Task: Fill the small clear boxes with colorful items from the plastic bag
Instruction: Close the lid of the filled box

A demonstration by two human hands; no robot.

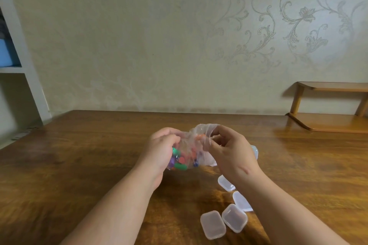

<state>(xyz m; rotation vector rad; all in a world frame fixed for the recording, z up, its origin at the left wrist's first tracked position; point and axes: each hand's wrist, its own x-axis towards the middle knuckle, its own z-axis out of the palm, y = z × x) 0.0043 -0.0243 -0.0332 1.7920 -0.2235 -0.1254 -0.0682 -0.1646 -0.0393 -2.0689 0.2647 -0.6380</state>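
A clear plastic bag (191,145) full of colorful items (179,160), green, purple, red and orange, is held above the wooden table (89,165). My left hand (161,149) grips the bag's left side with curled fingers. My right hand (229,149) pinches the bag's upper right edge by its opening. Several small clear boxes lie shut on the table: one (212,225) and another (234,218) near the front edge, two more (226,183) (241,201) partly hidden under my right forearm, and one (255,151) behind my right hand.
A low wooden shelf (328,123) stands at the table's back right against the patterned wall. A white shelving unit (25,69) holding a blue item rises at the far left.
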